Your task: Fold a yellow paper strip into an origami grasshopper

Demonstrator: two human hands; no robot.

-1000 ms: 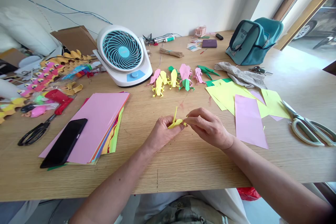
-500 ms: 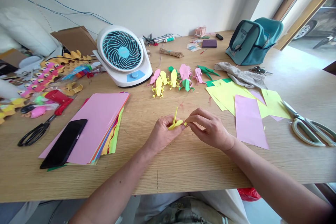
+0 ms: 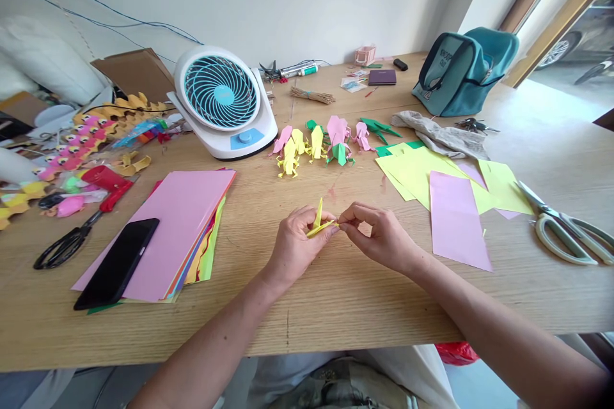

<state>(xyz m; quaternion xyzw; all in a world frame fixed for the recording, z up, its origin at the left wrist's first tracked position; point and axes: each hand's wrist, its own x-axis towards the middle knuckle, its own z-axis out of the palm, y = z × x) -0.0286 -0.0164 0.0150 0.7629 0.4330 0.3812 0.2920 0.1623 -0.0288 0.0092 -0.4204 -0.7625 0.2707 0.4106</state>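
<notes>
Between my hands is a small folded yellow paper figure with one narrow point sticking up. My left hand is closed on its body, thumb along the near side. At its right end, my right hand pinches a thin tip between thumb and fingertips. Both hands hover just above the wooden table. Beyond them stands a group of folded paper animals: yellow ones, a large pink one and green ones. The fingers hide part of the paper I hold.
Left lies a stack of coloured paper with a black phone on it, beside black-handled scissors. A fan stands behind. Right are yellow sheets, a pink sheet, large scissors, a grey cloth and a teal bag.
The yellow paper has turned slightly in my fingers, its upright point now looking wider. My right fingers stay pinched at its right end, and the view has shifted a little.
</notes>
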